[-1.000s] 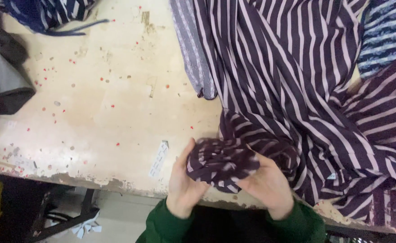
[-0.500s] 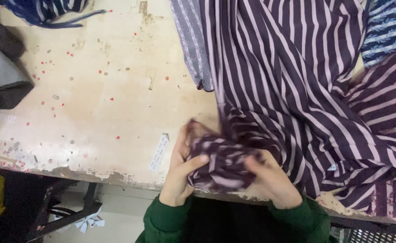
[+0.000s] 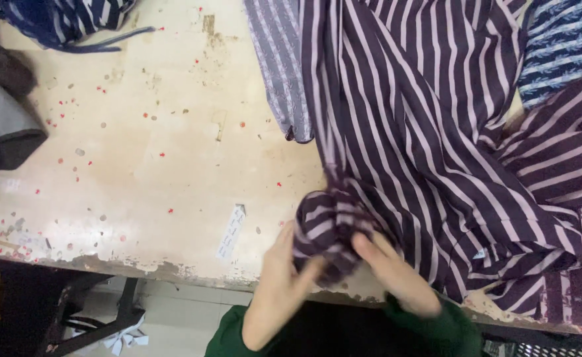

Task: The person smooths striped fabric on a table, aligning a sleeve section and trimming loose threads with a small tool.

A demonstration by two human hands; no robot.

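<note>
Both hands work at the near edge of the desk (image 3: 139, 172), a worn, cream-coloured surface speckled with small red and grey flecks and chipped along its front rim. The left hand (image 3: 279, 291) has its grip closed on the lower left side of a bunched wad (image 3: 327, 228) of dark purple fabric with pale stripes, thumb pressed up against the cloth. The right hand (image 3: 397, 274) holds the right side of the same wad, fingers laid over the cloth and the grip closed on it; motion blur hides the finer finger positions. Green sleeves (image 3: 430, 327) cover both forearms. The wad sits at the desk's front edge, just above the hands, and is continuous with the purple striped garment (image 3: 423, 119) that spreads across the right half of the desk up to the far side. A grey striped piece (image 3: 281, 66) lies partly under that garment's left border. A blue patterned cloth (image 3: 565, 46) lies at the upper right, and a blue striped cloth (image 3: 66, 20) at the upper left corner. A small white paper tag (image 3: 231, 231) lies flat on the desk, just left of the hands. A grey item (image 3: 0, 125) rests at the left edge.
</note>
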